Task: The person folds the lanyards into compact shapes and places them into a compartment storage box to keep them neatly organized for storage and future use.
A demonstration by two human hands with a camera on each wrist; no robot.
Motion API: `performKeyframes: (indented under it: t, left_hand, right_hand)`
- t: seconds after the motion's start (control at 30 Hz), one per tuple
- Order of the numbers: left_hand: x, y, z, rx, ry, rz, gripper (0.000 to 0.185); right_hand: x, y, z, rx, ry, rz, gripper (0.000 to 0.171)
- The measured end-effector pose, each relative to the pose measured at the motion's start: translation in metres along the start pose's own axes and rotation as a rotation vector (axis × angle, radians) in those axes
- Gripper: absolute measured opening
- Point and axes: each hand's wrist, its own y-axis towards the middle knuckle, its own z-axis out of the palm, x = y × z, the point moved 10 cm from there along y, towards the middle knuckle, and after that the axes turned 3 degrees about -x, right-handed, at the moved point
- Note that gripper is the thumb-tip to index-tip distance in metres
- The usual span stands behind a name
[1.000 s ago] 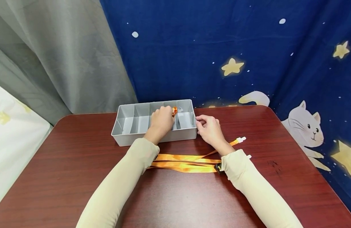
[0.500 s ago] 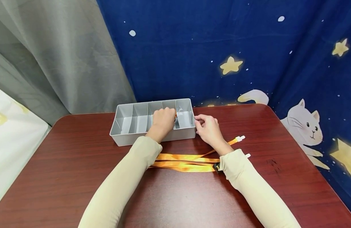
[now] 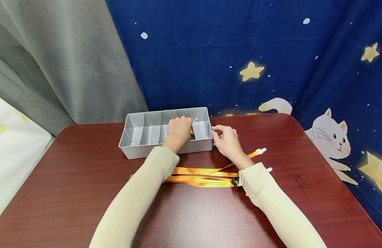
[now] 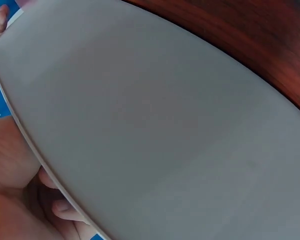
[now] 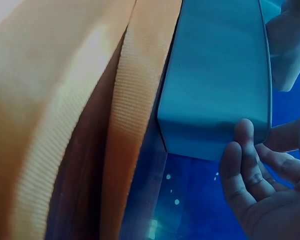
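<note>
A grey divided tray [image 3: 138,151] stands at the far middle of the dark red table [image 3: 70,193]. My left hand [image 3: 179,128] reaches into its second compartment from the right, with fingers curled over a rolled orange strap [image 3: 192,133] of which only a sliver shows. In the left wrist view the tray's wall [image 4: 165,125] fills the frame, and curled fingers [image 4: 65,210] show at the lower left. My right hand [image 3: 225,137] touches the tray's right end wall with relaxed fingers [image 5: 240,165] against the tray's corner [image 5: 215,90].
Several loose orange straps [image 3: 203,175] lie flat under both forearms, with white clips [image 3: 261,151] at the right and a black buckle [image 3: 235,182]. One strap [image 5: 135,100] runs close by the right wrist. A blue starry curtain [image 3: 256,51] and a grey curtain [image 3: 70,62] hang behind the table.
My left hand has sunk lower into the compartment, and the orange roll that showed at its fingertips is now almost covered. The right hand stays at the tray's end.
</note>
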Motion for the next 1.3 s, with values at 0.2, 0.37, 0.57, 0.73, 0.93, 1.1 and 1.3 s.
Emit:
performKeyframes:
  t: [0.2,0.37,0.57,0.73,0.93,1.1,1.3]
  left_hand:
    - [0.004,-0.001,0.001,0.035,-0.070,0.003,0.011]
    - [0.005,-0.006,-0.004,0.106,-0.164,0.023,0.005]
    - [0.003,-0.010,-0.015,0.099,-0.241,0.038,0.016]
    - [0.004,-0.010,-0.016,0.026,-0.225,0.067,0.010]
    - [0.007,-0.010,-0.018,-0.034,-0.249,0.067,0.014]
    - [0.009,-0.012,-0.021,-0.058,-0.253,0.073,0.016]
    - [0.008,-0.018,-0.022,-0.063,-0.248,0.081,0.016]
  right_hand:
    - [0.003,0.000,0.000,-0.001,-0.003,-0.008,0.022]
    - [0.004,-0.001,-0.001,-0.003,-0.011,-0.018,0.023]
    - [0.003,0.000,-0.001,-0.006,-0.017,-0.010,0.022]
    - [0.002,0.000,-0.001,0.002,-0.021,0.001,0.022]
    - [0.004,0.000,-0.001,0.001,-0.014,-0.007,0.022]
    - [0.005,0.001,-0.001,0.002,-0.016,-0.009,0.023]
    - [0.002,-0.001,0.000,0.048,-0.023,0.019,0.026]
